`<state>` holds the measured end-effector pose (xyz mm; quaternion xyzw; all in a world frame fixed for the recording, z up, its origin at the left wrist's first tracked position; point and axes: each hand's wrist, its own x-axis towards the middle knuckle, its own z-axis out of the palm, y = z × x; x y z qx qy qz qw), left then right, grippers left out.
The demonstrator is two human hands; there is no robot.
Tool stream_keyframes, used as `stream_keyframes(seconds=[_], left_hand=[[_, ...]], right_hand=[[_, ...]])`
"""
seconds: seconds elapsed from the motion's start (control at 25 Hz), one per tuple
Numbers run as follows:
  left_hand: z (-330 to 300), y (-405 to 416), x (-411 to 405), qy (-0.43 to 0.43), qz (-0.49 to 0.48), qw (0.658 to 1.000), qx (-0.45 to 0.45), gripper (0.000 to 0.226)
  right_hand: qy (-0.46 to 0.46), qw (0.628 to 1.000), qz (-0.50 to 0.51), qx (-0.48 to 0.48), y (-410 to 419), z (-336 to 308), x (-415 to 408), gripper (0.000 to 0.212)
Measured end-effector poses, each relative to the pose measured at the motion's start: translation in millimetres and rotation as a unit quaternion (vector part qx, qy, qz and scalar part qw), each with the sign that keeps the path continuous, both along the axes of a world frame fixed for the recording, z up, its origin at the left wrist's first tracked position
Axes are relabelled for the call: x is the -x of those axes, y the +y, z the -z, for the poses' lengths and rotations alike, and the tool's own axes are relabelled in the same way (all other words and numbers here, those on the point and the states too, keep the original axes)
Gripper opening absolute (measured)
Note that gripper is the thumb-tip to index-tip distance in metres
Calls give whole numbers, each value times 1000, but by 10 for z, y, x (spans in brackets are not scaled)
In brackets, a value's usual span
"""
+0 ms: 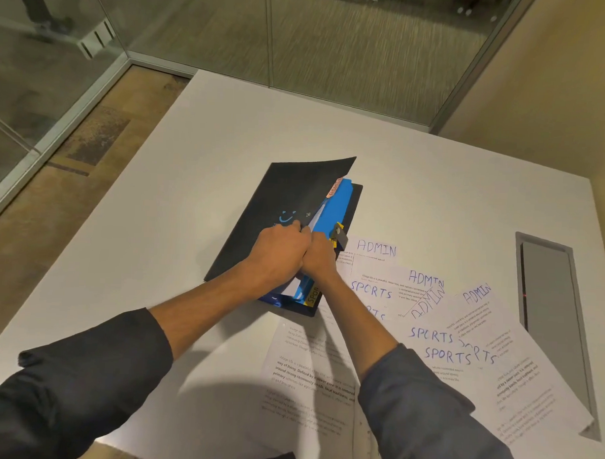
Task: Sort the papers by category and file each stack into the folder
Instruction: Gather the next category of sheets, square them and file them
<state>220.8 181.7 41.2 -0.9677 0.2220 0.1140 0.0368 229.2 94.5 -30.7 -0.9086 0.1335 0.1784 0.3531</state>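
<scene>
both forearms stretched forward, converging, dark sleeves pushed up below the elbows. left hand (279,252) knuckles up, fingers curled, forefinger tip pointing forward. right hand (319,255) pressed against it on the thumb side, fingers curled under and mostly hidden.

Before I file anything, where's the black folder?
In the head view the black folder lies mid-table, left of the scattered papers, with both hands at its blue dividers.

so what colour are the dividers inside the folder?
Bright blue dividers, seen in the head view, inside the black folder.
</scene>
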Motion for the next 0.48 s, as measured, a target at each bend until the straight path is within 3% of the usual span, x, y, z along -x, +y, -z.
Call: stream_keyframes(seconds=[0.24,0.36,0.48], left_hand=[[103,-41,27,22,-17,999,22,43],[143,17,18,14,-1,999,51,46],[188,38,20,15,6,999,42,51]], right_hand=[[-1,998,-63,18,-17,103,-28,30],[-46,995,84,-12,-82,9,106,26],[-156,967,198,41,-256,-15,190,38]])
